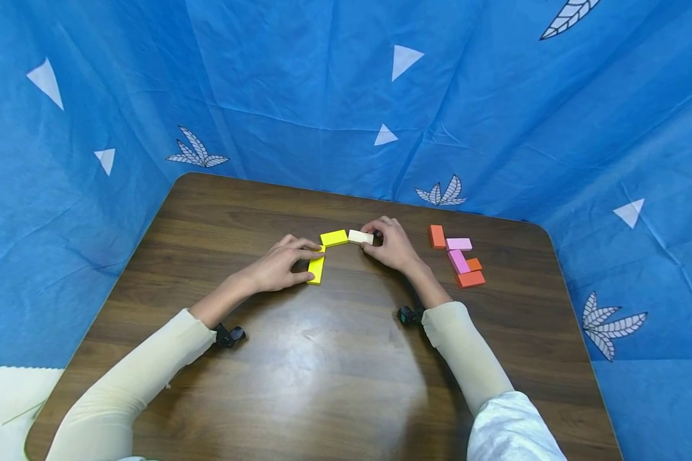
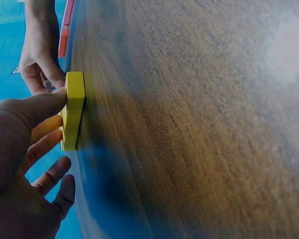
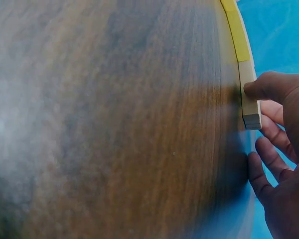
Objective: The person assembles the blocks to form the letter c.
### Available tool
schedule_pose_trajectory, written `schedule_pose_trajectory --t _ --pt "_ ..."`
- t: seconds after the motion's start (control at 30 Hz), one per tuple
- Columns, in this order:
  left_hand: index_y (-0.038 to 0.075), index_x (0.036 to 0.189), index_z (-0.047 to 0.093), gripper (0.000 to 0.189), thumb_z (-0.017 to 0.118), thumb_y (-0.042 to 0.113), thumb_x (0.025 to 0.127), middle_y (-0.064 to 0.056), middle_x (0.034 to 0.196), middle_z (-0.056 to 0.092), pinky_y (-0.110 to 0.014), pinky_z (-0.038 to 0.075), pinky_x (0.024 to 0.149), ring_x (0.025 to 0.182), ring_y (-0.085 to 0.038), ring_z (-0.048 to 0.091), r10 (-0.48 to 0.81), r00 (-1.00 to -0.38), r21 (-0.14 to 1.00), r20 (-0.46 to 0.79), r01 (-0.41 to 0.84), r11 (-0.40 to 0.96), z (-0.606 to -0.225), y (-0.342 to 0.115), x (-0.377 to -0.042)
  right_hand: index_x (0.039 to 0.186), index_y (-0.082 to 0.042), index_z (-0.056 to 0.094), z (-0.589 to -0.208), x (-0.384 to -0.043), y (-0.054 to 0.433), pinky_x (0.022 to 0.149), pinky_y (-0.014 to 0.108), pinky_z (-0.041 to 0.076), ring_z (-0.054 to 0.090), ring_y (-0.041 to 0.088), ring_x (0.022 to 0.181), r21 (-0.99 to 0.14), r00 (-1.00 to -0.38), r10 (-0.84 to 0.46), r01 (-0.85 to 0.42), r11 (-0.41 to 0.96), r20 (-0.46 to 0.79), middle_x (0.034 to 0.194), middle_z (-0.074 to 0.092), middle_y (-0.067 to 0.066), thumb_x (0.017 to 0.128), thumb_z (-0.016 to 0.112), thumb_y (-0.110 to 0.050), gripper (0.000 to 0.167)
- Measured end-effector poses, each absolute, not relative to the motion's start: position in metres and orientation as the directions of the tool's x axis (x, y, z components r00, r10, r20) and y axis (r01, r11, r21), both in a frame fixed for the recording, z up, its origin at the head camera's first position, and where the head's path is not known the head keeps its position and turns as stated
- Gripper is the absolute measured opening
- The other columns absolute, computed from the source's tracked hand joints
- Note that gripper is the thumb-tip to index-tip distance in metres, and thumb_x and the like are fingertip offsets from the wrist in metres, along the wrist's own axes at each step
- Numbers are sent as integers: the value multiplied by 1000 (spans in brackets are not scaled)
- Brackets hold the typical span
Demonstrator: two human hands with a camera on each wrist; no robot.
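My left hand (image 1: pixel 277 264) pinches a yellow block (image 1: pixel 316 270) lying on the table, thumb at its near end and index finger at its far end. A second yellow block (image 1: pixel 334 238) lies just beyond it, set at an angle. Beside that one, on the right, is a cream wooden block (image 1: pixel 357 236), its end against or very near the yellow block's. My right hand (image 1: pixel 393 244) holds the cream block between thumb and fingers. In the right wrist view the thumb presses the near side of the cream block (image 3: pixel 248 102); the other fingers are partly behind it.
To the right of my right hand lies a group of blocks: an orange-red block (image 1: pixel 437 236), two pink ones, a small orange block (image 1: pixel 474 264) and a red one (image 1: pixel 471 279). Blue cloth (image 1: pixel 323 96) hangs behind the brown wooden table (image 1: pixel 300 397).
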State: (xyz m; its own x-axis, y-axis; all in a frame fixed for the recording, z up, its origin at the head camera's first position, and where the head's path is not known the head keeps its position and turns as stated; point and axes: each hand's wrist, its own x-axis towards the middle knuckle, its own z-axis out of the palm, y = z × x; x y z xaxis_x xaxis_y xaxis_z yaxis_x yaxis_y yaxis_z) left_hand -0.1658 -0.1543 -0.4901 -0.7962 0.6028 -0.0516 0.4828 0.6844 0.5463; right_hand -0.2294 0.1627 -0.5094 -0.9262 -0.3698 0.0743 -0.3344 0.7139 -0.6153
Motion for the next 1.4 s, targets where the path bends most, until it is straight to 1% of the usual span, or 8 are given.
schedule_pose_trajectory --t 0.27,0.4,0.63,0.83,0.97,1.17,1.27,1.4 --pt "18 153 62 56 78 32 101 -2 162 55 -55 41 114 133 -27 47 605 -794 542 -54 485 686 -490 -154 -166 130 -14 73 -507 -228 168 99 46 48 55 28 111 -633 -924 -373 -341 695 88 123 68 9 95 82 -26 37" --pt "18 153 62 56 78 33 101 -3 162 55 -55 41 114 133 -27 47 607 -793 541 -53 488 685 -490 -153 -167 128 -13 74 -505 -227 180 101 48 48 56 29 112 -631 -931 -350 -334 700 105 122 68 10 96 81 -27 35" --pt "16 152 63 56 78 32 101 -3 162 55 -54 43 113 133 -28 47 608 -792 547 -47 489 679 -490 -153 -168 126 -12 75 -501 -221 214 100 50 47 56 32 114 -656 -957 -267 -273 704 113 123 68 11 98 80 -34 35" --pt "17 153 63 56 78 33 101 -3 162 55 -54 42 113 134 -28 47 612 -789 539 -45 497 680 -491 -153 -167 125 -7 75 -494 -213 247 96 47 43 55 34 112 -635 -976 -169 -216 742 135 121 68 15 98 79 -29 34" --pt "17 153 63 56 78 33 101 -3 162 55 -55 42 113 134 -29 47 613 -789 536 -41 500 680 -491 -153 -167 129 -4 73 -492 -209 271 92 46 39 54 37 109 -623 -984 -76 -161 766 161 122 66 20 99 78 -29 39" --pt "16 153 62 57 78 31 101 -3 162 55 -54 43 112 134 -28 47 613 -789 534 -39 502 681 -491 -153 -165 139 -2 66 -491 -204 293 97 53 39 49 40 119 -598 -994 49 -21 801 101 134 62 23 99 77 -32 51" --pt "17 154 62 57 78 31 101 -2 162 55 -53 43 111 134 -28 47 611 -791 529 -41 502 684 -491 -154 -165 141 -3 65 -493 -202 297 98 56 41 48 40 122 -566 -996 57 12 824 63 135 62 23 101 75 -35 53" --pt "18 154 62 57 78 31 101 -2 162 55 -51 43 110 132 -28 47 613 -789 530 -40 504 682 -492 -153 -165 141 -3 65 -496 -201 299 97 55 42 48 40 121 -536 -998 41 9 844 48 134 63 23 100 76 -38 54"
